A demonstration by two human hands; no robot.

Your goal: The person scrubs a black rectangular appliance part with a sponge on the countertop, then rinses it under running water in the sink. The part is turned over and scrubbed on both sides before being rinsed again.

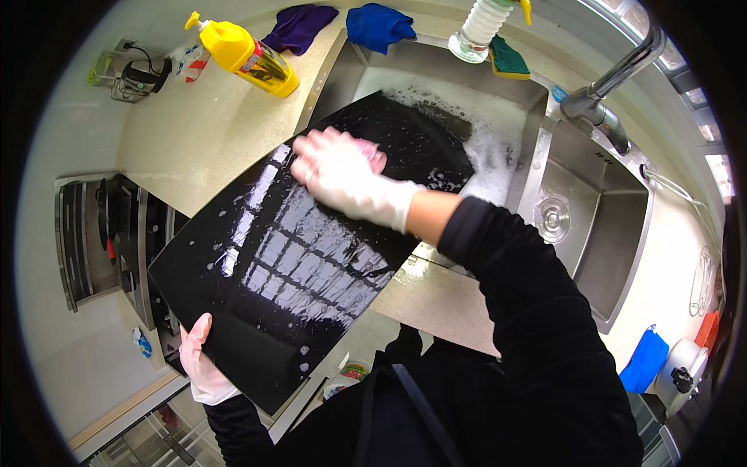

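Observation:
A large glossy black panel slants from the sink's suds down toward me, wet and spotted with foam. My left hand, in a translucent white glove, grips its lower left edge with the thumb on top. Flat over the panel's upper half is my right hand, also gloved and blurred. Between its thumb and fingers shows something pink, apparently a cleaning pad, mostly covered by the hand. The panel's far end rests in the steel sink basin, among soapy water.
Left of the sink stands a yellow pump bottle; purple and blue cloths lie behind. A ribbed clear bottle, a green-yellow sponge and the faucet line the back. A second basin is at right.

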